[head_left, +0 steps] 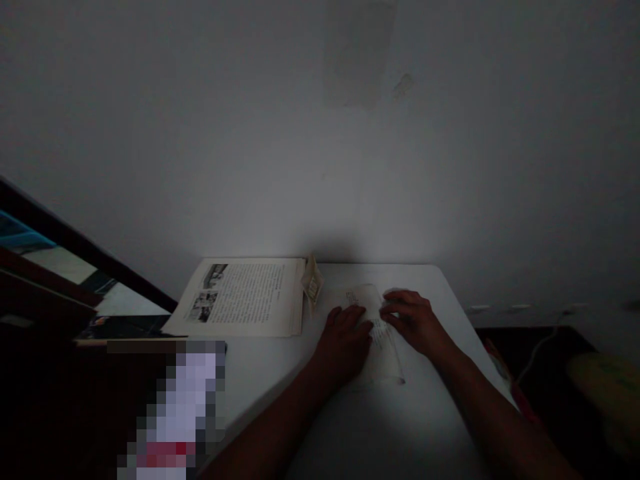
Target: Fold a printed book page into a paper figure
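A thin, pale sheet of paper [386,363] with a few lines of print lies on the white table [425,413]. My left hand [347,341] rests on the sheet, palm down, with its fingers stretched over the print. At the sheet's right edge, the fingers and thumb of my right hand [413,319] come together in a pinch on the paper. Just beyond my left hand stands a small folded paper piece [313,285] with a patterned face. It leans at the right side of a stack of printed pages [245,300].
The wall [320,167] rises directly behind the table. A blurred-out, upright bright object [180,407] stands at the table's left front. Further left is a dark-framed panel [90,247]. Right of the table, a cable [540,343] hangs near a yellowish rounded thing [605,387].
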`<control>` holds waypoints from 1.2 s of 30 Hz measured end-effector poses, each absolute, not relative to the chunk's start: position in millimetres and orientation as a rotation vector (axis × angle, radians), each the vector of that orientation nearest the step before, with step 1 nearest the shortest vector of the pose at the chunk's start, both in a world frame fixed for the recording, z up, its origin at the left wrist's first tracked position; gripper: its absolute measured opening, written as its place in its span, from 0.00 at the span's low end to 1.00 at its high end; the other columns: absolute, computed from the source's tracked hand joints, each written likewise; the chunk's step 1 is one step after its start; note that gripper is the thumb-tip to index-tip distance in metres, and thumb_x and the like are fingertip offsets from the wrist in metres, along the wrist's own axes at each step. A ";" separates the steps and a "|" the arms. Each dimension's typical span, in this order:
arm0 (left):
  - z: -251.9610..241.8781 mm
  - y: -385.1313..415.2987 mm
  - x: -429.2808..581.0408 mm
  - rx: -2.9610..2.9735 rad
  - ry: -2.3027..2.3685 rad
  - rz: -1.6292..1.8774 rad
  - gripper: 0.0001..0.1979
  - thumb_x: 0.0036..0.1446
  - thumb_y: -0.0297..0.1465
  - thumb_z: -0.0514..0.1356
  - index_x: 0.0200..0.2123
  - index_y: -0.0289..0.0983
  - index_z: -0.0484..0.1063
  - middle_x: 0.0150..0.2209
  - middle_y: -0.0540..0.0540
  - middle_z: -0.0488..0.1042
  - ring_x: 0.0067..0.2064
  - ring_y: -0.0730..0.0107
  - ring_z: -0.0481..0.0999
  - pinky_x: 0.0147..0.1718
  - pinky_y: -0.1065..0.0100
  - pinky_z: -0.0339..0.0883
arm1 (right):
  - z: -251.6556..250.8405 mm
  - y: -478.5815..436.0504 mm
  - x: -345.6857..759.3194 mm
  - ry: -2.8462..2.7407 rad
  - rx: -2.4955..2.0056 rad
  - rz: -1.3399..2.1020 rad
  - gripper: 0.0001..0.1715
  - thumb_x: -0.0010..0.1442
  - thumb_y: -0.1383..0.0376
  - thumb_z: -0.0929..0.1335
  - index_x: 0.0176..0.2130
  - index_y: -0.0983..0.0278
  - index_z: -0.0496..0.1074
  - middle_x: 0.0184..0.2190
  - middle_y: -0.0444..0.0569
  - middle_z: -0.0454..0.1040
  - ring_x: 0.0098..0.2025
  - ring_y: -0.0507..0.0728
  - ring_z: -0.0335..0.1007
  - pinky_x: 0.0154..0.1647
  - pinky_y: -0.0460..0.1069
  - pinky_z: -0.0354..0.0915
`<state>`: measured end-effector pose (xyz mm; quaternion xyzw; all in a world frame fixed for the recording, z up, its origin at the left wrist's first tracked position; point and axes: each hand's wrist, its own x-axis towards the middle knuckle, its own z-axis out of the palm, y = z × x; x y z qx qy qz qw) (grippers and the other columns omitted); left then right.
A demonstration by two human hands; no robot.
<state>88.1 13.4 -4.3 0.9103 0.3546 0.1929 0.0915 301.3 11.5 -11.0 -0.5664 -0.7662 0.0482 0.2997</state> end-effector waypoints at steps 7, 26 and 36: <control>-4.8 13.7 88.5 2.702 1.060 0.598 0.12 0.59 0.30 0.52 0.46 0.39 0.68 0.56 0.41 0.64 0.58 0.60 0.60 0.57 0.51 0.49 | -10.7 29.9 297.4 -1.963 -1.568 0.128 0.05 0.55 0.61 0.68 0.33 0.57 0.76 0.36 0.47 0.74 0.41 0.58 0.67 0.44 0.55 0.61; -6.9 11.1 91.7 2.590 1.123 0.643 0.12 0.58 0.31 0.53 0.45 0.40 0.68 0.56 0.44 0.64 0.58 0.61 0.60 0.58 0.52 0.50 | -3.1 52.3 302.9 -1.958 -1.489 0.234 0.06 0.55 0.61 0.68 0.32 0.59 0.77 0.30 0.46 0.76 0.35 0.56 0.69 0.40 0.52 0.64; -6.3 11.6 91.4 2.590 1.104 0.667 0.12 0.57 0.30 0.54 0.45 0.40 0.68 0.56 0.43 0.65 0.58 0.62 0.61 0.58 0.53 0.50 | -2.4 26.4 304.5 -1.954 -1.464 0.312 0.07 0.53 0.59 0.70 0.31 0.58 0.77 0.29 0.45 0.76 0.34 0.55 0.70 0.38 0.52 0.64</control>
